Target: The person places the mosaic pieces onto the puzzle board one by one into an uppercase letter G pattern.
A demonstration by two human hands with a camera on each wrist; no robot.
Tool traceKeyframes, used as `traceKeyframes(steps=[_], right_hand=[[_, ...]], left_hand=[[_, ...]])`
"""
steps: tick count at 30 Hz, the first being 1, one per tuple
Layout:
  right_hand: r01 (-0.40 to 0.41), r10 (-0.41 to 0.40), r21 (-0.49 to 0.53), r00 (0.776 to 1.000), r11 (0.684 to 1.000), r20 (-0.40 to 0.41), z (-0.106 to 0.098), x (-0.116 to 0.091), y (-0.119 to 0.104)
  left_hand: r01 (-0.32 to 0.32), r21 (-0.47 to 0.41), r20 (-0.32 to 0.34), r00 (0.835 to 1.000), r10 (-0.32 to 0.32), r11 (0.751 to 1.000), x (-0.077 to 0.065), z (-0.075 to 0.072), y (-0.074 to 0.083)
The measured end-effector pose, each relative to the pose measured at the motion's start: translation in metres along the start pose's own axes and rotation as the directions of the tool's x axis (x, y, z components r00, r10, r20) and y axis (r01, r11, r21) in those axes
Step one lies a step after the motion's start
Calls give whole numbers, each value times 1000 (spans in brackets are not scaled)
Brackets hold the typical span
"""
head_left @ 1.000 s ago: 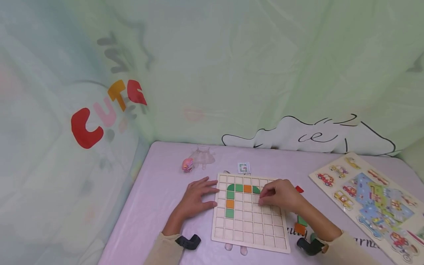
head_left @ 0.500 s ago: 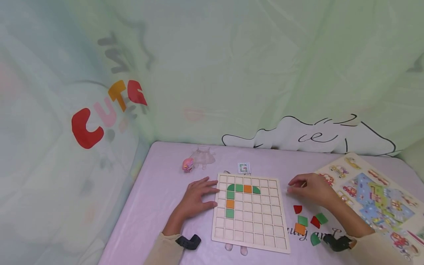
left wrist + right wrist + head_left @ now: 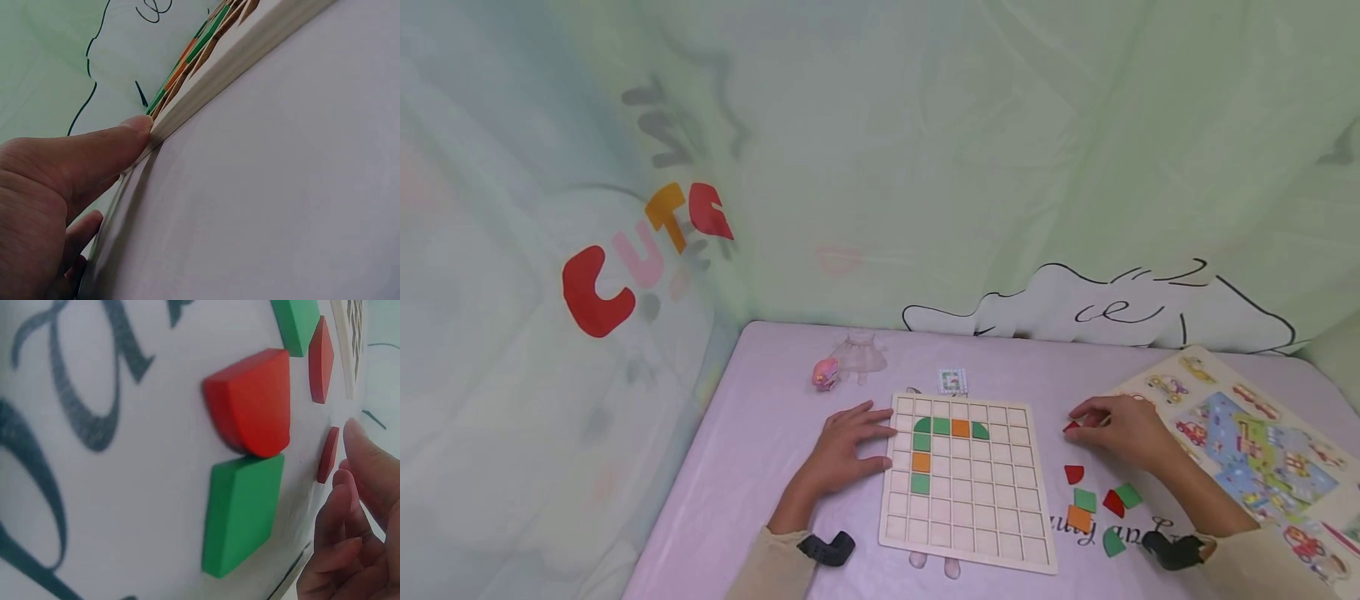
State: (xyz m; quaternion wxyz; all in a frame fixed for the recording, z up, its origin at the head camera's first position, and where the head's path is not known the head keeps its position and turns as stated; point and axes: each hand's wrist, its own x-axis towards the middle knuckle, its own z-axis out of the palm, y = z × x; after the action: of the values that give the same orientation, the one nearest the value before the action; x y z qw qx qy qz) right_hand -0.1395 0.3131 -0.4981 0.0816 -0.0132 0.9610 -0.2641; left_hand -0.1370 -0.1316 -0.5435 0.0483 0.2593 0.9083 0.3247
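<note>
Head view: left hand (image 3: 847,450), spread, touches the board (image 3: 1007,494) — right hand (image 3: 1122,427), slightly parted, is at a red piece (image 3: 1071,427).

1. Head view: soft, even, rather muted light; the curtain (image 3: 887,167) looks slightly hazy, and small details smear.
2. Left wrist view: dimmer and greyer, with a soft-edged shadow on the tabletop (image 3: 269,175) below the board (image 3: 231,69).
3. Right wrist view: pale, diffuse light; the nearest lettering (image 3: 128,350) is blurred and grainy along its edges.
</note>
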Motion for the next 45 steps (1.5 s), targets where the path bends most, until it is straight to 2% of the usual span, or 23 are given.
traceKeyframes(steps=[25,39,45], right_hand=[[-37,36,34,999,999,16,3,2,10],[0,-1,72,1000,997,10,8,2,3],[18,-27,130,997,991,71,15,3,-11]], left_hand=[[10,-10,-6,1000,-10,1000,0,3,-4],[-16,12,-17,1000,16,1000,0,2,-4],[-2,17,-7,1000,2,1000,0,2,-2]])
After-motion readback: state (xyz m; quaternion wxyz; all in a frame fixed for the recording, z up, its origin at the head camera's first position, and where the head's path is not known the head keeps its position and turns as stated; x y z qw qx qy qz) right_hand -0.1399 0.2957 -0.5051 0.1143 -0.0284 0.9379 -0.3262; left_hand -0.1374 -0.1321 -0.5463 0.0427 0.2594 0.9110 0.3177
